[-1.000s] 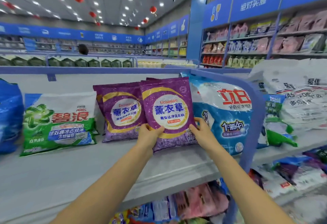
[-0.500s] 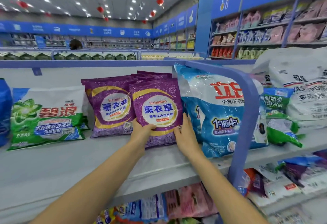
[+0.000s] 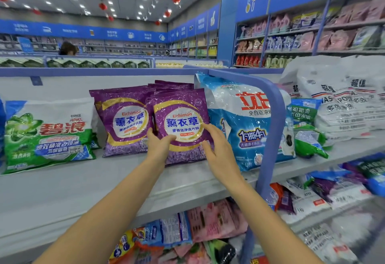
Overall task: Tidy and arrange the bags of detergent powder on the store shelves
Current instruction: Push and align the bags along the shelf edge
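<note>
gripping the lower left edge of the front purple bag, the left hand has its thumb on the face, while the right hand lays loose, nearly straight fingers on the bag's lower right side without closing round it. that bag stands upright on the shelf, overlapping a second purple bag and just beside the blue bag, so this row looks nearly done. the white bags to the right and the mixed bags on the level below lie in heaps, so most tidying seems left.
</note>
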Demonstrator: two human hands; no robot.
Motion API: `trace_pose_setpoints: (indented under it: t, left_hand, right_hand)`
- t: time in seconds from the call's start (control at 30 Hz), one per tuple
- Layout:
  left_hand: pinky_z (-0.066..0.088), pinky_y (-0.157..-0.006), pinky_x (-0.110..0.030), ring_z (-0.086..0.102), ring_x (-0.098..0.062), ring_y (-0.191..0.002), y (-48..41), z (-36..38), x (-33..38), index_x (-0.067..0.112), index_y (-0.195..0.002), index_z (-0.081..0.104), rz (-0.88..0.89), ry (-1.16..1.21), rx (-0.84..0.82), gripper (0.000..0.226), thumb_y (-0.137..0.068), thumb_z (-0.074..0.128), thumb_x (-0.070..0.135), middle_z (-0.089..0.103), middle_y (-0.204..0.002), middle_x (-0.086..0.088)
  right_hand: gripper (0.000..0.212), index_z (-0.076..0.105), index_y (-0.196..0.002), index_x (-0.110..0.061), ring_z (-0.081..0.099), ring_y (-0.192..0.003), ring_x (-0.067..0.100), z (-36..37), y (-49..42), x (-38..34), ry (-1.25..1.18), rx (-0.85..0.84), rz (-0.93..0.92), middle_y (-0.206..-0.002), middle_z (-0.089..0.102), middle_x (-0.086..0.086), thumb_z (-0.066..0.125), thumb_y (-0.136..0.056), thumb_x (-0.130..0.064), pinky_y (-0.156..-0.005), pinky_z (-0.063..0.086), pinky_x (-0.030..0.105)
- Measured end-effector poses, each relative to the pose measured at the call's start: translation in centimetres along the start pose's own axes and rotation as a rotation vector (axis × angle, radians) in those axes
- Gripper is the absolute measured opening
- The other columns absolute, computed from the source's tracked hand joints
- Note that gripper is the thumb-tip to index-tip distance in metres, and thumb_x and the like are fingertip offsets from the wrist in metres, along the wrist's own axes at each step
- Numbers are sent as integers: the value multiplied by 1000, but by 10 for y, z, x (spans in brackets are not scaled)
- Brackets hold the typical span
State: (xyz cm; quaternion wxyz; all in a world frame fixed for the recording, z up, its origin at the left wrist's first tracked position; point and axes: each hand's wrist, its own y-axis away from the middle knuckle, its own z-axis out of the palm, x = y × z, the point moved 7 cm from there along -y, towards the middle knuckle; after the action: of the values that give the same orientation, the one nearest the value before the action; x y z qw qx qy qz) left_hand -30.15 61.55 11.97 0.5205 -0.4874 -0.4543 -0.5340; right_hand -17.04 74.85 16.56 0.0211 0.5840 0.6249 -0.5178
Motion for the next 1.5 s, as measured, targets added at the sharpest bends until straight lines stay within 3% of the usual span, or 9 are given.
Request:
trace_pose_setpoints:
  t: [0.17,0.3,0.53,0.67,0.77,0.9,1.07,1.27,1.5]
  left_hand:
    - [39,-66,-16,49,-14,-98,44,-22,41,16,-143,31,194,4,-11,59,-91,58,7,44,-128,-4]
    - [46,-88,-31,56,-21,-106,75,-48,54,18,-116,52,337,-45,-85,30,-89,59,9,58,-113,-4]
    - [49,-84,-39,65,-25,-85,121,-90,43,20,-87,64,438,-177,-103,12,-89,59,9,69,-82,-6]
    - [50,-77,-26,66,-5,-73,134,-92,26,21,-82,64,459,-281,-12,14,-89,59,10,70,-77,3]
    - [50,-71,-11,64,1,-69,137,-82,19,21,-81,64,482,-302,71,16,-89,60,8,70,-75,9]
    - [50,-76,-24,64,0,-70,145,-52,12,27,-78,66,468,-279,162,23,-88,61,8,70,-74,13]
    - [49,-69,-10,62,4,-67,178,8,11,23,-76,63,518,-261,201,23,-89,59,3,69,-70,14]
    - [49,-70,-10,62,-1,-67,201,57,7,18,-80,62,513,-282,192,17,-89,58,4,68,-74,-3]
    - [48,-67,-8,63,0,-65,217,86,8,11,-82,62,509,-305,185,13,-89,58,1,66,-72,-3]
  right_hand:
    - [32,52,-125,-15,42,-117,-6,-52,31,-33,-10,105,-77,-126,50,-9,46,-94,-15,-98,27,3]
    - [28,55,-117,-19,47,-111,-8,-106,63,-30,18,208,-75,-117,56,-14,45,-92,-21,-94,33,7]
    - [15,58,-106,-19,52,-92,-5,-203,108,32,243,368,95,-101,60,-10,53,-94,-12,-75,35,-1]
    - [19,61,-110,-9,56,-96,19,-247,109,90,385,381,220,-105,65,7,56,-92,-13,-81,40,26]
    - [28,59,-116,-7,55,-105,27,-258,89,129,501,284,240,-111,63,11,60,-89,-15,-89,42,39]
    - [55,53,-128,-8,46,-122,34,-248,46,175,709,8,117,-131,52,15,70,-82,-31,-101,36,46]
    - [80,44,-140,-14,39,-131,39,-235,17,218,887,-216,-43,-145,39,19,75,-73,-45,-105,33,52]
    - [45,70,-106,-12,68,-84,31,-250,-1,217,870,-86,-234,-110,68,10,85,-63,-12,-52,54,37]
    - [20,71,-105,-17,64,-90,33,-297,-30,205,760,76,-179,-111,67,2,61,-89,-23,-64,48,34]
